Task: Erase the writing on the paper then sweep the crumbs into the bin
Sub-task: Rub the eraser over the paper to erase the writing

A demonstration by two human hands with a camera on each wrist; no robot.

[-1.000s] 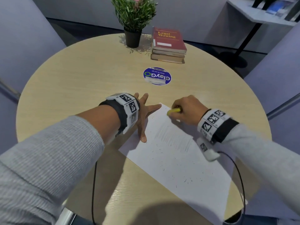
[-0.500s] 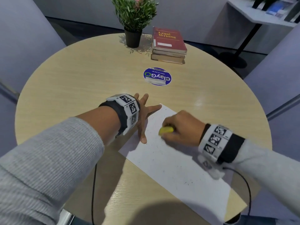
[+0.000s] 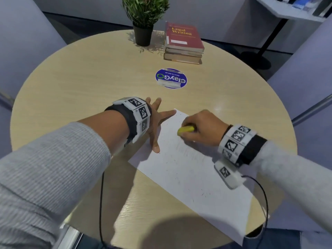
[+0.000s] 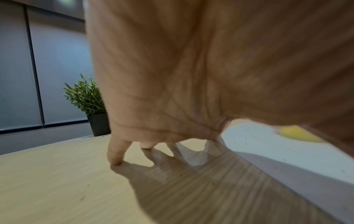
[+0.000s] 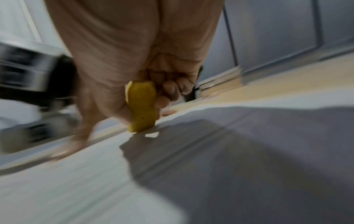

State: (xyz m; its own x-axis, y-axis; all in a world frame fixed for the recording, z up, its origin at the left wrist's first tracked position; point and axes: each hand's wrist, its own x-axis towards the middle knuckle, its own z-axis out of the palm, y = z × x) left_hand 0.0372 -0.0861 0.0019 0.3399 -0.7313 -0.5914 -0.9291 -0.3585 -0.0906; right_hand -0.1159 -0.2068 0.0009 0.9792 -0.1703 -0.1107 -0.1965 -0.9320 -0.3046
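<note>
A white sheet of paper (image 3: 188, 169) lies slanted on the round wooden table (image 3: 71, 90), with faint pencil lines near its upper part and dark crumbs scattered over it. My left hand (image 3: 158, 123) is spread flat, with its thumb and forefinger pressing the sheet's upper left edge. My right hand (image 3: 201, 128) grips a yellow eraser (image 3: 186, 130), whose tip touches the paper near the top. In the right wrist view the eraser (image 5: 141, 106) stands on end on the paper (image 5: 95, 181). From the left wrist, the eraser (image 4: 298, 134) shows blurred on the paper (image 4: 268, 145). No bin is visible.
A potted plant (image 3: 143, 20) and a stack of books (image 3: 183, 44) stand at the table's far side. A round blue sticker (image 3: 171, 78) lies mid-table. The sheet's near right corner overhangs the table edge. Black cables hang from both wrists.
My right hand slid the eraser down-left across the paper, then back up towards the sheet's top. The left hand has stayed pressed on the paper's edge.
</note>
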